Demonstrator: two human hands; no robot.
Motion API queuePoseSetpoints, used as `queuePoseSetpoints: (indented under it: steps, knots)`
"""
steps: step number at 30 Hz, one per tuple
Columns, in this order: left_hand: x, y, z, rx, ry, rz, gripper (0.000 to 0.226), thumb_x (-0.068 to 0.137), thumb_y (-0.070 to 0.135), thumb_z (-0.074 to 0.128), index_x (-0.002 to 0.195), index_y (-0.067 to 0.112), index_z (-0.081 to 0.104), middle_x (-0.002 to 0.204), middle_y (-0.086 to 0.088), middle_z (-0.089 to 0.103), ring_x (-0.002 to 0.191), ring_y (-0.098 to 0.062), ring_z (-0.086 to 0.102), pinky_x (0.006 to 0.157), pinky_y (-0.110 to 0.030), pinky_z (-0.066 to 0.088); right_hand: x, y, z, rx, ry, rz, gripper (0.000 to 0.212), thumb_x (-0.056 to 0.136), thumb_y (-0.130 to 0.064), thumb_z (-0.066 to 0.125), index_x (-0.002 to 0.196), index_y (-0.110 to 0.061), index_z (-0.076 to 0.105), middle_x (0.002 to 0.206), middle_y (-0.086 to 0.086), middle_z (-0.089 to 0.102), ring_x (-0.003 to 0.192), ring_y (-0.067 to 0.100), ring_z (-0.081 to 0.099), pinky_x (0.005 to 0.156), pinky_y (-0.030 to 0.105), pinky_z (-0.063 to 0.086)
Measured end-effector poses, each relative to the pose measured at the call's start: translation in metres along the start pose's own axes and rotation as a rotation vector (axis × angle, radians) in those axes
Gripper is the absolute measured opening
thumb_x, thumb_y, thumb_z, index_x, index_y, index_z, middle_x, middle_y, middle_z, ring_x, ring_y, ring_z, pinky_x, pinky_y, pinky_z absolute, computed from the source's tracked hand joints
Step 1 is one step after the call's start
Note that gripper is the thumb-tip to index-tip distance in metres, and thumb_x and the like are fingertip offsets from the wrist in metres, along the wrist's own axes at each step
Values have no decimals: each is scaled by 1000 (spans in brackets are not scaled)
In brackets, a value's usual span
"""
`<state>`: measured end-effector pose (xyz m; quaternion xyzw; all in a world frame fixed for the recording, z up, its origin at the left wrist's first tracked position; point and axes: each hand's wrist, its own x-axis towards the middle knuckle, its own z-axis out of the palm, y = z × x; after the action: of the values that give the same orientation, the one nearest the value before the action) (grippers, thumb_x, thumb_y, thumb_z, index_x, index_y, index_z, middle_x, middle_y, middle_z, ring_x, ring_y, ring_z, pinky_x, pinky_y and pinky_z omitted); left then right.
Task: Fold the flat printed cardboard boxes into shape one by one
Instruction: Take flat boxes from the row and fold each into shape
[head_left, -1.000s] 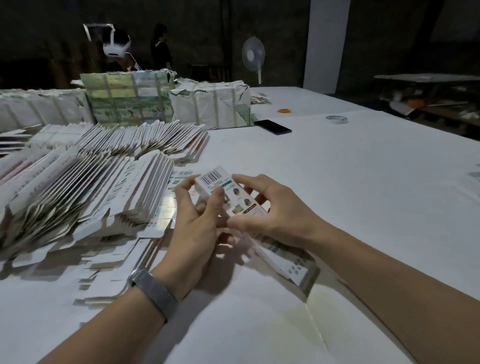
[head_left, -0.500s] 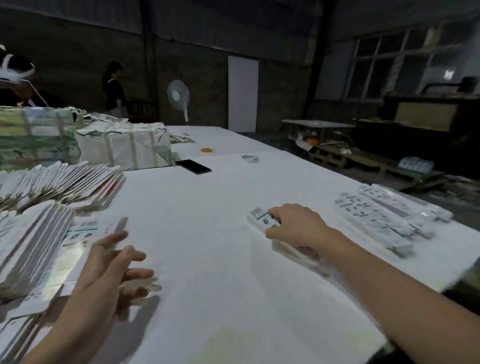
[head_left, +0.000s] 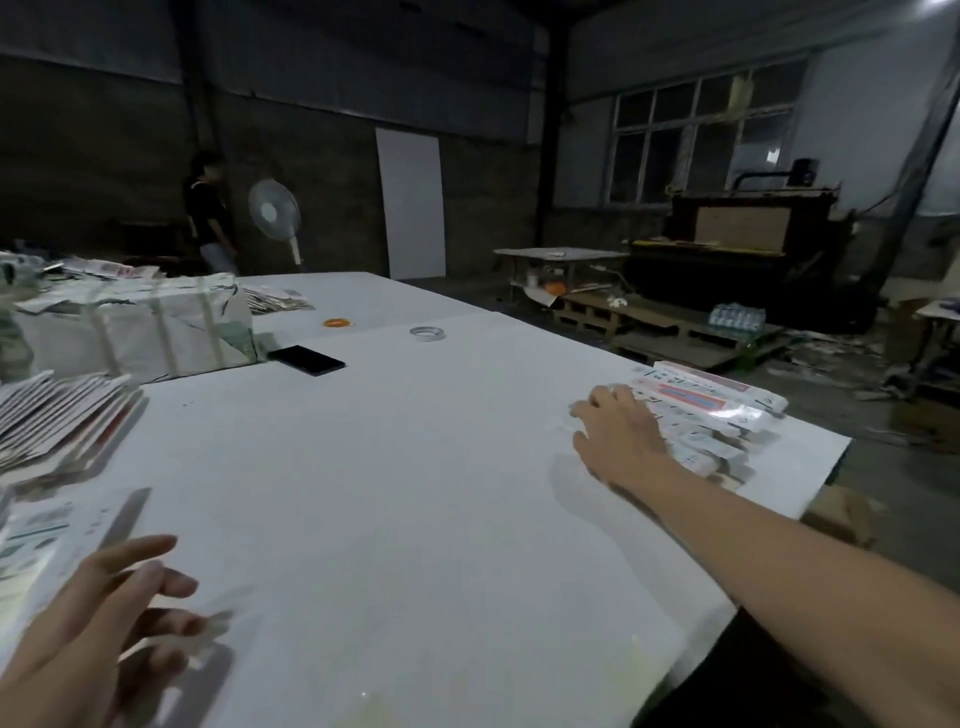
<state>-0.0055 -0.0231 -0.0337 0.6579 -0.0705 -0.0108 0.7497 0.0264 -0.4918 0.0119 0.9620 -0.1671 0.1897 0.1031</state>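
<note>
1. While the right hand (head_left: 618, 434) lies with fingers spread flat against the row of folded white printed cardboard boxes (head_left: 711, 415) at the white table's (head_left: 415, 467) right edge, it appears to be aligning them
2. Left hand (head_left: 104, 613) hovers, fingers loosely spread and empty, near the flat white printed box blanks (head_left: 57, 415), probably ready to take one
3. Printing on the boxes is too blurred to read

Dim workshop around a white tabletop (head_left: 415, 467)

A black phone (head_left: 306, 360) lies left of centre, with a grey tape roll (head_left: 427, 332) and an orange ring (head_left: 338, 322) farther back. A strapped bundle (head_left: 156, 332) sits at the left. Behind it, a standing fan (head_left: 274, 213) and a person (head_left: 208, 213) are near the dark wall; windows (head_left: 701, 140) fill the upper right.
</note>
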Motion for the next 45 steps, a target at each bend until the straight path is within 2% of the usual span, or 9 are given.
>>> queuePoseSetpoints:
  steps: [10,15,21,25,29,34,37,42,45]
  knots:
    - [-9,16,12,22,137,83,30,97,6,57,86,29,71,67,-2,63,48,-17,55,53,-26,30,-68,-217,-67,994,-238,-293,13,87,-39,57,95,-38,68,92,-17,64,85,6,59,80,29,49]
    - [-8,19,10,216,226,168,43,95,-3,53,81,34,70,67,3,65,55,-11,60,44,-20,41,-98,-291,-83,1321,-328,-280,15,93,-32,58,87,-29,71,87,-14,71,85,3,64,78,25,53]
    - [-11,26,-6,995,247,455,20,88,21,55,102,35,60,84,14,64,83,-8,59,69,-31,50,-111,-305,-67,1439,-265,-271,20,91,-18,60,78,-26,73,70,-17,68,71,3,62,72,30,53]
    - [-5,28,-23,1581,251,266,46,93,28,50,138,28,42,134,5,54,125,-23,44,97,-37,42,-106,-305,-63,1497,-295,-229,27,91,-15,60,70,-28,70,64,-19,65,67,-1,59,66,22,49]
    - [-4,35,-29,1733,225,111,56,89,28,28,145,23,33,136,0,54,122,-28,50,93,-38,41,-109,-306,-64,1520,-316,-244,28,91,-14,60,70,-29,69,60,-22,62,65,-2,57,66,26,50]
    - [-4,39,-26,1586,275,398,58,85,28,28,133,14,57,106,-8,72,90,-37,65,76,-41,44,-108,-305,-64,1542,-309,-234,26,91,-14,60,71,-28,70,60,-19,62,66,0,58,70,35,57]
    - [-5,38,-22,1317,336,609,46,87,-9,52,128,9,63,88,-14,74,69,-36,66,64,-40,49,-108,-306,-61,1562,-321,-226,21,91,-17,61,74,-23,72,61,-15,62,66,5,58,74,46,59]
    - [-2,32,-13,656,428,550,38,97,6,48,123,32,54,106,19,74,90,-4,71,72,-29,61,-106,-308,-59,1685,-328,-192,10,87,-38,62,84,-30,66,67,-12,62,64,2,55,67,30,48]
    - [-1,29,-9,206,340,369,42,99,-2,53,118,36,55,106,6,74,91,-6,74,66,-21,59,-105,-310,-58,1731,-337,-150,10,91,-40,63,99,-36,58,79,-8,63,71,8,60,73,37,52]
